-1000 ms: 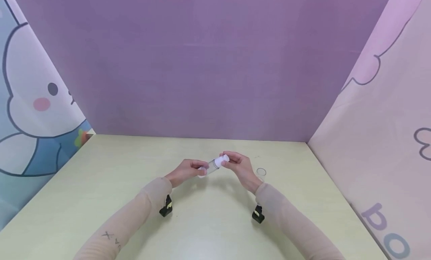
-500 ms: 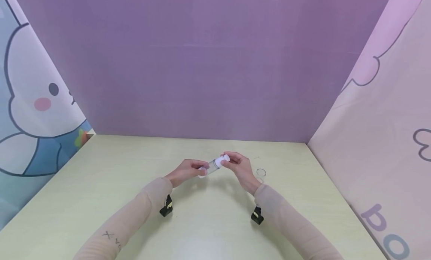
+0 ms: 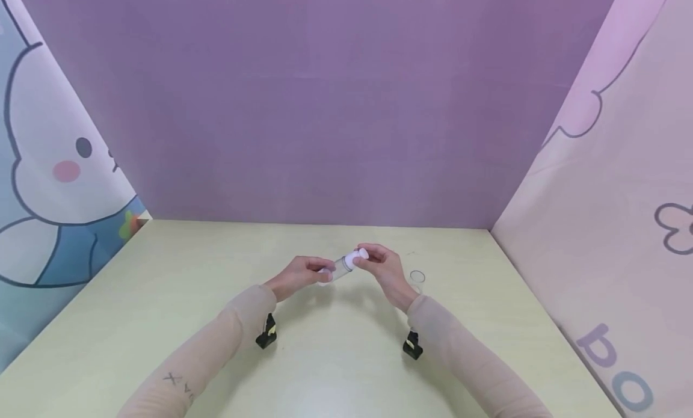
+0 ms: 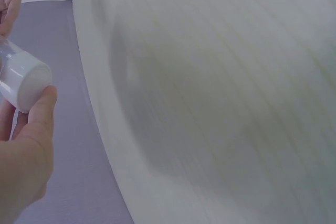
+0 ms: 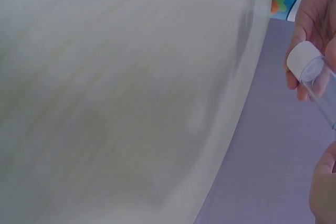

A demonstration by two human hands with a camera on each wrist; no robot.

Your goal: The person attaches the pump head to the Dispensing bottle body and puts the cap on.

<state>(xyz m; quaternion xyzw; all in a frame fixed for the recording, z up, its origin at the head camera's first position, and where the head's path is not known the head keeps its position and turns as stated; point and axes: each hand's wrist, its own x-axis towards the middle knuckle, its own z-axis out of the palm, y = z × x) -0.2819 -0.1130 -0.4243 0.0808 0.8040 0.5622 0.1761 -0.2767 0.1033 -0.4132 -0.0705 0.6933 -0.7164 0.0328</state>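
Observation:
A small clear bottle (image 3: pixel 340 269) with white ends is held up over the table, tilted with its white top (image 3: pixel 353 260) up to the right. My left hand (image 3: pixel 299 276) grips the lower end between thumb and fingers. The right hand (image 3: pixel 392 276) pinches the white top with thumb and fingers. In the left wrist view the white base (image 4: pixel 32 81) faces the camera, a left finger against its edge. The right wrist view shows the same white base (image 5: pixel 304 60) and the see-through wall, with the top end out of frame.
To the right of my right wrist, a thin dark ring outline (image 3: pixel 417 276) with a fainter clear edge below it shows on the pale table (image 3: pixel 335 358). A purple panel (image 3: pixel 325 105) stands behind the table, with printed cartoon panels on both sides.
Both hands keep their hold on the bottle with almost no movement. The head view has shifted slightly, so the walls and the ring outline appear a little further left.

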